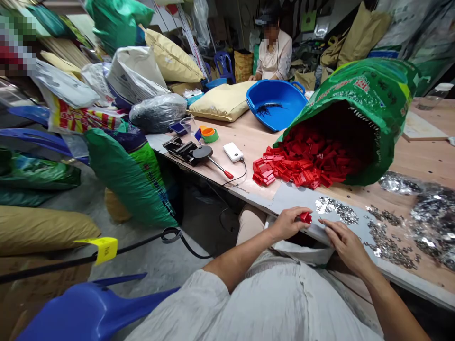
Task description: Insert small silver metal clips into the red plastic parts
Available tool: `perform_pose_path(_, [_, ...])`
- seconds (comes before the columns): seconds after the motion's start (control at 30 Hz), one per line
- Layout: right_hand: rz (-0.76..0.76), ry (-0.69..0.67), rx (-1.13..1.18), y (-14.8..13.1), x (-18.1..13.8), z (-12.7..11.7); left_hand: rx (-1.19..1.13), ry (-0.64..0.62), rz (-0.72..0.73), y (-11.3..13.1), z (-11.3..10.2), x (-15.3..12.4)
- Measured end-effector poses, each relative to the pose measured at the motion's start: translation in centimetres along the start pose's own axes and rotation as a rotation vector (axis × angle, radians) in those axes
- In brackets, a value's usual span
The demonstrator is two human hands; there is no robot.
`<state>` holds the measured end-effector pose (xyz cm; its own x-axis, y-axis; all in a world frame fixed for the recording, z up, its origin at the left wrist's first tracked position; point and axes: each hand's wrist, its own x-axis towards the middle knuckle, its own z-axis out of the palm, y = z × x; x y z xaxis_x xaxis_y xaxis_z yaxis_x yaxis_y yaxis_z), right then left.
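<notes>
At the table's front edge, my left hand (pixel 288 223) is closed around a small red plastic piece (pixel 305 217), whose end sticks out past the fingertips. To its right, my right hand (pixel 344 240) pinches a small thin piece (pixel 321 220), too tiny to make out. The two hands are close together but apart. Just beyond them lies a pile of flat shiny metal pieces (pixel 336 210) on a grey sheet. Many more red pieces (pixel 295 163) spill from the mouth of a green woven sack (pixel 394 118) lying on its side.
Small metal parts (pixel 393 241) and plastic bags of them (pixel 435 218) lie at the right. Farther left are a power bank (pixel 233 152), a black lever tool (pixel 194 152) and tape rolls (pixel 209 134). Behind stands a blue basin (pixel 275 102); a person (pixel 273 54) sits beyond.
</notes>
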<state>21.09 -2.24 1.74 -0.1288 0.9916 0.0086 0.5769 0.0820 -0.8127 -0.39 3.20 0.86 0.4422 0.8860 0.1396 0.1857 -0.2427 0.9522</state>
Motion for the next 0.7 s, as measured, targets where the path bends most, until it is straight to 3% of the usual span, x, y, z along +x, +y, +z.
perform_pose_path(0.1, [-0.042,0.078,-0.134,-0.6,-0.2,-0.2,0.085,-0.066,0.057,-0.4,-0.2,0.8])
perform_pose_path(0.23, [-0.038,0.045,-0.2,-1.1,-0.2,-0.2,0.08,-0.153,0.107,-1.1,-0.3,1.6])
perform_pose_path(0.7, [-0.114,-0.07,-0.26,-0.2,0.5,0.3,0.074,-0.189,0.122,-1.2,-0.7,2.2])
